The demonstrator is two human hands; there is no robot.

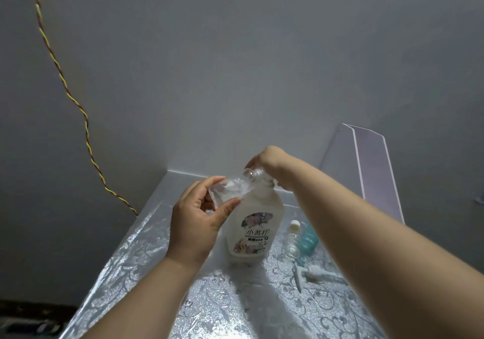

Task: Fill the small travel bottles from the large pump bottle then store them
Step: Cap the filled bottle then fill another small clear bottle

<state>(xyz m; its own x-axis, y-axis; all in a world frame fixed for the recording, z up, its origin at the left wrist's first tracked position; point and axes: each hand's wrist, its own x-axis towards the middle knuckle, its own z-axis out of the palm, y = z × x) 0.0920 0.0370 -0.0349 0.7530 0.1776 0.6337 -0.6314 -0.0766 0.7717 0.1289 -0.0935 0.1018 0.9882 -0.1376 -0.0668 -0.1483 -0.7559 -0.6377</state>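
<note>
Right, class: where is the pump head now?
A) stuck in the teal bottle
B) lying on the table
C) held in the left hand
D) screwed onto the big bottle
B: the pump lies on the table, to the right of the big bottle and apart from it.

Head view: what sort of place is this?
Probably a room at home: a foil-covered table in a bare grey corner, a loose twisted wire hanging down the wall, and a large toiletry bottle with small travel bottles.
</note>
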